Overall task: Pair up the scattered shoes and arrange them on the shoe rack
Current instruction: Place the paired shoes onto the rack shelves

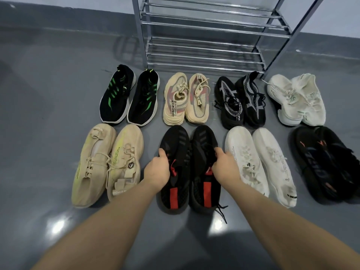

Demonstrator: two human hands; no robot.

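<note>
Several pairs of shoes lie in two rows on the grey floor before a chrome shoe rack (206, 34) whose visible shelves hold nothing. In the middle of the near row is a black pair with red tabs. My left hand (156, 169) grips the left black-and-red shoe (176, 184) at its opening. My right hand (226, 165) grips the right black-and-red shoe (204, 184) the same way. Both shoes rest on the floor, toes pointing away from me.
Near row: a beige pair (107, 164) at left, a white pair (261, 164) and a black-and-orange pair (327, 164) at right. Far row: black-and-green pair (128, 96), beige-and-red pair (187, 100), black-and-grey pair (240, 100), white pair (296, 98).
</note>
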